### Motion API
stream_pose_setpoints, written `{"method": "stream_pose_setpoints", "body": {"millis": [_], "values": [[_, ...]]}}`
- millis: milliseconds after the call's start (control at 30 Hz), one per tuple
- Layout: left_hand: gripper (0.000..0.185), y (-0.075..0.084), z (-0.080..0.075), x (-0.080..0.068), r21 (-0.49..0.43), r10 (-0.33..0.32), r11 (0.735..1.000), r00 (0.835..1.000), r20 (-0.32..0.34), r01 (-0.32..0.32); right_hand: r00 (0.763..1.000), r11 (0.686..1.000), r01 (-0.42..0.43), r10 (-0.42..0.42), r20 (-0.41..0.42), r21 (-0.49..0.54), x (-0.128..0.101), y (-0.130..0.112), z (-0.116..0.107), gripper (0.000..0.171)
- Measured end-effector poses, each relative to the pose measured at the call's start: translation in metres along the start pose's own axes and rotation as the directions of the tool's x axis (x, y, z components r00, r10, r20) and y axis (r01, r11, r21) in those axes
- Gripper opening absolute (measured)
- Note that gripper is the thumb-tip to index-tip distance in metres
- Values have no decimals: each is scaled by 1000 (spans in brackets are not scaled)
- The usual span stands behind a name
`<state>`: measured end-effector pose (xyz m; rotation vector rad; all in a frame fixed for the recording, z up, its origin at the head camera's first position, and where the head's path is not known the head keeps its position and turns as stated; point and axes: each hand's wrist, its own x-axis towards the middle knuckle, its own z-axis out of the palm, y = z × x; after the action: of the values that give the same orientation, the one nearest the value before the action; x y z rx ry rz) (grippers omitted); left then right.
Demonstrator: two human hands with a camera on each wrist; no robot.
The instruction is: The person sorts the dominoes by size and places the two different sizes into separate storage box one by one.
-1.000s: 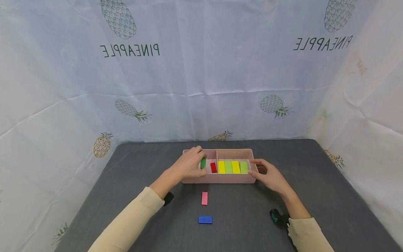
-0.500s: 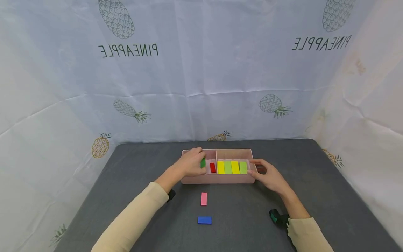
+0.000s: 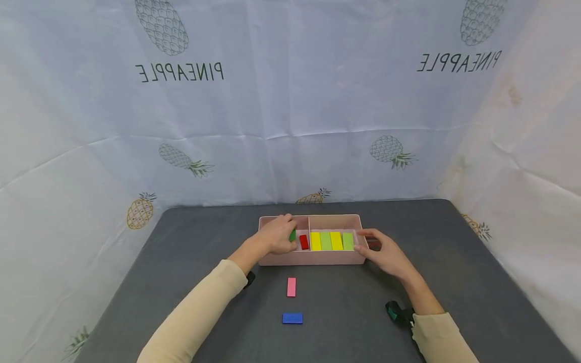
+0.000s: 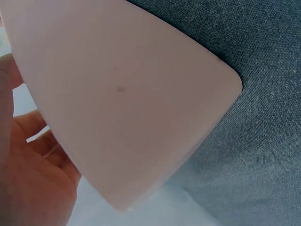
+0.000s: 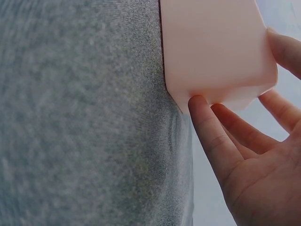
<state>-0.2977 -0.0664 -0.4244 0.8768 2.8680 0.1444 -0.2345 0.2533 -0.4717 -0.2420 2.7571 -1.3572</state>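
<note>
Overhead, from the head camera, the left hand (image 3: 278, 238) reaches into the left compartment of the pink tray (image 3: 313, 259), fingers curled round a dark green block (image 3: 292, 235) that sits just left of a red block (image 3: 304, 242). The right compartment holds a row of yellow and light green blocks (image 3: 331, 241). The right hand (image 3: 385, 252) braces the tray's right end with relaxed fingers, grasping nothing. If the left hand lets the green block tip against the red one, both could end up askew; a hard push could also slide the light tray across the cloth. A pink block (image 3: 291, 287) and a blue block (image 3: 292, 318) lie on the grey table (image 3: 454, 262) nearer the person, well apart from the tray. White sheeting printed with pineapples (image 3: 392, 151) walls the table on three sides.

Close up, the left wrist view shows mostly the tray's pale wall (image 4: 122, 94) above felt-like grey fabric; the green block is hidden and the grip cannot be told from here.

Finally, the right wrist view shows straight fingers (image 5: 211, 136) touching the tray's corner (image 5: 216, 52), thumb on its edge; this brace could slip off the rounded corner.
</note>
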Motion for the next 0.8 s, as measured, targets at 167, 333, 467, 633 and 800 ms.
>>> {"method": "stream_pose_setpoints", "body": {"millis": [167, 333, 467, 633, 800], "values": [[42, 0, 2, 3, -32, -21, 999, 999, 34, 23, 1000, 1000, 11, -11, 5, 6, 0, -1, 0, 61], [40, 1, 3, 9, -37, -21, 999, 997, 72, 24, 1000, 1000, 13, -14, 10, 16, 0, 1, 0, 63], [39, 3, 3, 13, -45, -43, 998, 992, 118, 49, 1000, 1000, 17, -17, 9, 20, 0, 2, 0, 63], [36, 4, 8, 18, -80, -75, 993, 984, 160, 88, 1000, 1000, 4, -4, -3, 11, 0, 1, 1, 62], [36, 5, 14, 25, -120, -70, 989, 985, 155, 90, 1000, 1000, 2, -2, -10, 10, 1, 1, 1, 61]]}}
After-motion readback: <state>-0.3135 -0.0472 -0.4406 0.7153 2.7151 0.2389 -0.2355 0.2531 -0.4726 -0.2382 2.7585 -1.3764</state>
